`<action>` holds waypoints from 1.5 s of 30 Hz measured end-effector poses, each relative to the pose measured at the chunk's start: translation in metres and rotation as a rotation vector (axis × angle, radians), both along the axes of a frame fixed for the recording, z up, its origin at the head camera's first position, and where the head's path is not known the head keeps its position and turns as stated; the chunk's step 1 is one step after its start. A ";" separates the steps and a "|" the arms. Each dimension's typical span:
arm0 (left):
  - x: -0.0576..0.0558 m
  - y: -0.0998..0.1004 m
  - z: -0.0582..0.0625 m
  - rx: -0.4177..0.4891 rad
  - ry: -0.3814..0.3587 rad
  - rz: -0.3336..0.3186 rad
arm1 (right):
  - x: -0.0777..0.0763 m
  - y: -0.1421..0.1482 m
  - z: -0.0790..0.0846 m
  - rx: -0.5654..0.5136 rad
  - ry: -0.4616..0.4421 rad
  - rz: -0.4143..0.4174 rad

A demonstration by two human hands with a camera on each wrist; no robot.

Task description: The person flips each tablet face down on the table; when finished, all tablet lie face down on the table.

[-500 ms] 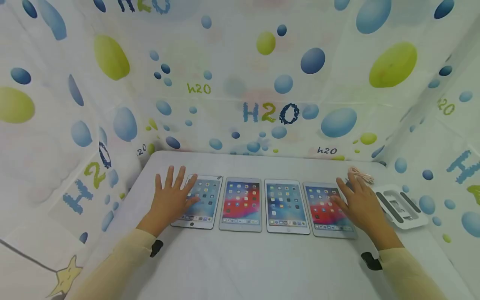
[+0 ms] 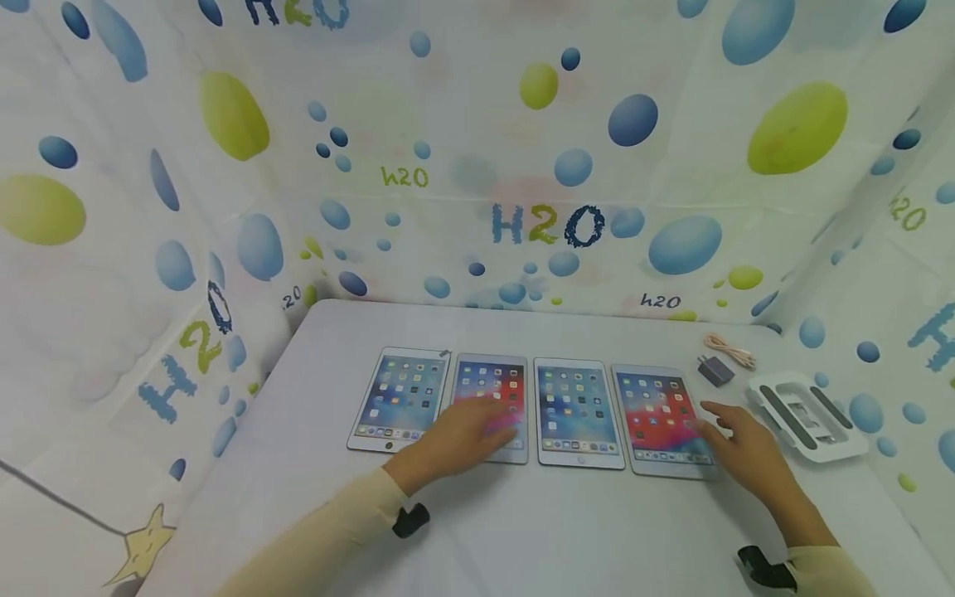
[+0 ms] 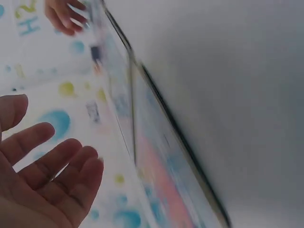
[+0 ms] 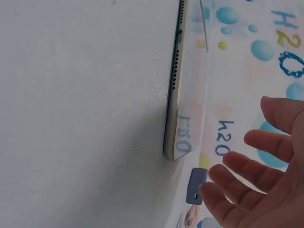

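Several white-framed tablets lie in a row on the table, screens lit. My left hand (image 2: pixel 464 435) is over the lower part of the second tablet from the left (image 2: pixel 488 381), hiding part of its screen. In the left wrist view, its fingers (image 3: pixel 61 166) are loosely bent and hold nothing. My right hand (image 2: pixel 749 452) is by the right edge of the rightmost tablet (image 2: pixel 656 410). The right wrist view shows its fingers (image 4: pixel 256 171) spread, with nothing held. Between the hands lies a third tablet (image 2: pixel 578 410); the leftmost tablet (image 2: pixel 403 394) is left of my left hand.
A dark charger plug (image 2: pixel 715 371) and a coiled pale cable (image 2: pixel 731 351) lie behind my right hand. A white tray with grey strips (image 2: pixel 809 416) is at the right. Patterned curtain (image 2: pixel 477 174) walls the table at the back and sides.
My left hand has moved right, from the leftmost tablet to over the second one. My right hand has drawn back toward me, off the rightmost tablet's screen, uncovering the charger plug. The view shifted slightly.
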State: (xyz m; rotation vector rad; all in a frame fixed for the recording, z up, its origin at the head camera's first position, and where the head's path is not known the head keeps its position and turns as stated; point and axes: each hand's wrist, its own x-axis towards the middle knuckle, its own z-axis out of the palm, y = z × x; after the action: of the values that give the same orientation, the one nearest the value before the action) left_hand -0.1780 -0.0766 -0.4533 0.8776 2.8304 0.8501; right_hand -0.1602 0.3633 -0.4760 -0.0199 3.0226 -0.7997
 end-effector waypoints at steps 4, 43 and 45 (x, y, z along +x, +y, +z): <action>-0.002 0.052 0.002 0.169 -0.229 -0.034 | 0.003 0.004 0.004 -0.090 -0.111 -0.039; 0.007 0.224 -0.003 0.946 -0.942 0.413 | -0.008 0.013 0.005 -0.482 -0.340 -0.045; 0.007 0.225 -0.003 0.945 -0.946 0.423 | -0.008 0.016 0.005 -0.502 -0.356 -0.063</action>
State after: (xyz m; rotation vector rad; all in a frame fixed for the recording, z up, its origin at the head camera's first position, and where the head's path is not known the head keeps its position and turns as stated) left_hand -0.1713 0.1480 -0.4561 -0.1867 1.7036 2.0183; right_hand -0.1683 0.3791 -0.4713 0.1900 2.4383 -1.3768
